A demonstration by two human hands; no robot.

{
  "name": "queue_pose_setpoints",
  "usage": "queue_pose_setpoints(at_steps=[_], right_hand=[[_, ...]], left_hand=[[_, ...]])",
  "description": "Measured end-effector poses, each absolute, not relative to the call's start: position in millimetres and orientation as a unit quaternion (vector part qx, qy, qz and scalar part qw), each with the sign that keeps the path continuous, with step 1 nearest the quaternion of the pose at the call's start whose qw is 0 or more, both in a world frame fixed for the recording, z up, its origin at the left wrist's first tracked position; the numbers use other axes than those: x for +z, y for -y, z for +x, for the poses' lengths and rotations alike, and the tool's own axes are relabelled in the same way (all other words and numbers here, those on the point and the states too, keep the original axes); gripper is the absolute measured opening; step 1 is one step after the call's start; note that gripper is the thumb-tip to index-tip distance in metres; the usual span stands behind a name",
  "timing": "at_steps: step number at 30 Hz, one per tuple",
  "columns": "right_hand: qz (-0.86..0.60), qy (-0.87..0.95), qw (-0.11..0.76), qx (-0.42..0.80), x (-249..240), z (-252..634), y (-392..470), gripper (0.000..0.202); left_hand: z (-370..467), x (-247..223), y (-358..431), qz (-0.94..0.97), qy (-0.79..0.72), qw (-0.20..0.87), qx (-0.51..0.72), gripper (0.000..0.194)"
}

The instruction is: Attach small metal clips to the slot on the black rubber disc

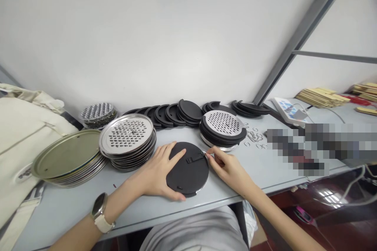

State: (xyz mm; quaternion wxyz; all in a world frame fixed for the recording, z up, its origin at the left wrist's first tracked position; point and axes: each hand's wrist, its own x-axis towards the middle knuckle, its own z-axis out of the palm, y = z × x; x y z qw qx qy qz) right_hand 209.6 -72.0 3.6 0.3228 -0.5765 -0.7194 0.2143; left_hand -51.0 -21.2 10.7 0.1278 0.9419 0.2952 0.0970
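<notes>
A round black disc [188, 178] lies on the table in front of me, with a small raised latch-like part on its face and a shiny rim at the lower right. My left hand [157, 170] grips its left side, fingers spread over the top and thumb along the near edge. At the upper right edge, my right hand [222, 162] pinches a small metal ring [203, 153] between thumb and forefinger, against the disc. Loose metal rings [255, 137] are scattered to the right. Behind the disc, a perforated silver plate [223, 122] tops a stack of black discs.
Stacked grater-like metal plates [126, 135] and olive-green round plates [67, 155] stand at left, beside a cream bag [26, 133]. Black notched discs [188, 110] line the wall. At right are a white-and-blue box [287, 110], wooden strips [319, 97] and a metal frame post [303, 35].
</notes>
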Motion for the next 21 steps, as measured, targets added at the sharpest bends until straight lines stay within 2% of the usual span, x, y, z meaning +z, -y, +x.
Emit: queue_pose_setpoints(at_steps=[6, 13, 17, 21], right_hand=[[-0.576, 0.708, 0.351, 0.21, 9.2, 211.2, 75.4, 0.024], [-0.509, 0.723, 0.431, 0.18, 21.7, 211.7, 84.9, 0.02], [-0.516, 0.691, 0.453, 0.228, 9.0, 216.8, 80.9, 0.016], [-0.551, 0.655, 0.441, 0.27, -9.6, 221.5, 73.2, 0.024]], left_hand=[[-51.1, 10.9, 21.3, 0.943, -0.295, 0.12, 0.094, 0.117], [-50.8, 9.8, 20.4, 0.945, -0.291, 0.118, 0.09, 0.117], [-51.2, 9.6, 20.4, 0.942, -0.296, 0.125, 0.096, 0.117], [-51.3, 10.2, 20.8, 0.941, -0.297, 0.13, 0.097, 0.118]])
